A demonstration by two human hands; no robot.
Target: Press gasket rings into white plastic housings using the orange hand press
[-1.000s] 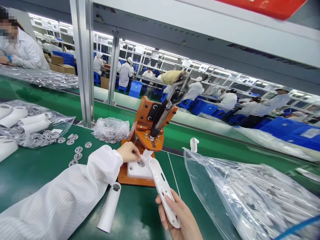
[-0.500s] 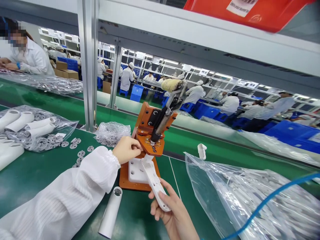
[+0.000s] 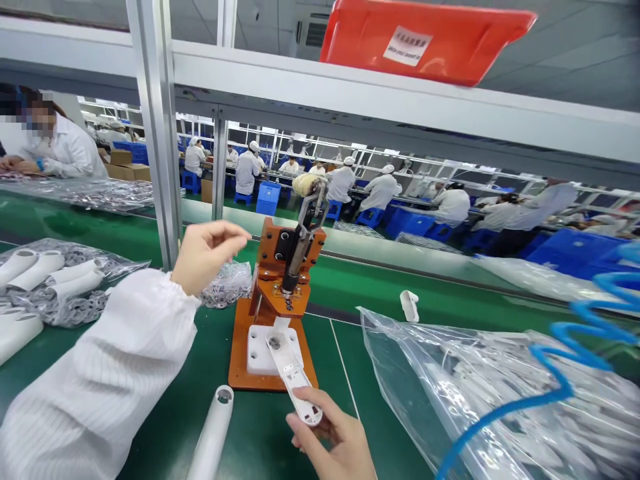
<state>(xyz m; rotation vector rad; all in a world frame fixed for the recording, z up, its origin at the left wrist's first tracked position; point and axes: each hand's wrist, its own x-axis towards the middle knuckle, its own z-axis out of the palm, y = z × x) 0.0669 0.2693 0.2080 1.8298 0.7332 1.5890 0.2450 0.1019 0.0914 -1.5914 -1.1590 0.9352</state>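
In the head view, my right hand [image 3: 335, 433] grips the near end of a long white plastic shell [image 3: 289, 370]. Its far end lies over the white block [image 3: 254, 350] of an orange toggle press [image 3: 280, 293], below the plunger. A small round grey piece [image 3: 274, 343] shows inside that far end. My left hand [image 3: 210, 257] is raised left of the press, thumb and fingertips drawn together, with nothing visible between them. On the green table a white tube [image 3: 213, 430] lies left of the press base.
Left are a bag of grey round parts and white tubes [image 3: 65, 280] and a smaller clear bag [image 3: 227, 283]. A large bag of white parts [image 3: 500, 393] and a blue coiled hose [image 3: 560, 387] occupy the right. A red bin [image 3: 425, 50] sits on the overhead shelf [image 3: 350, 93].
My left hand has drawn back from the press, up and to the left. The shell's inside now faces up more, revealing the round grey piece. The whole view has shifted.
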